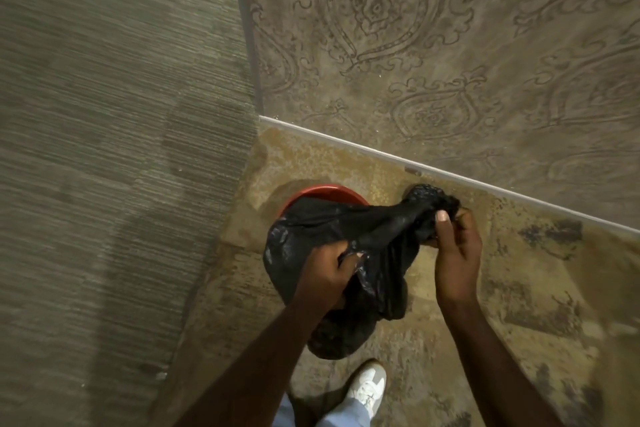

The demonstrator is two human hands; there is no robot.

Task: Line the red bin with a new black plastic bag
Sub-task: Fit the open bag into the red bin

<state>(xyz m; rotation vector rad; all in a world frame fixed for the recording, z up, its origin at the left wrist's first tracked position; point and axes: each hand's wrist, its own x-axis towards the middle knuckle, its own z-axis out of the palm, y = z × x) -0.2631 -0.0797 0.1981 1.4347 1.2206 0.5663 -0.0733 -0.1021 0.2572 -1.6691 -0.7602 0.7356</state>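
Note:
A red bin (pixel 320 193) stands on the floor in the corner, with only the far arc of its rim showing. A crumpled black plastic bag (pixel 377 246) hangs over it and hides most of it. My left hand (pixel 329 274) grips the bag's middle from the near side. My right hand (pixel 453 246) pinches a bunched end of the bag at the upper right, thumb on top. The bag is stretched between the two hands.
A patterned wall (pixel 433 38) with a white baseboard (pixel 450 175) rises just behind the bin. A striped grey-green wall (pixel 104 114) closes the left side. My white shoe (pixel 369 386) stands on the mottled tan floor (pixel 536 305) just below the bag.

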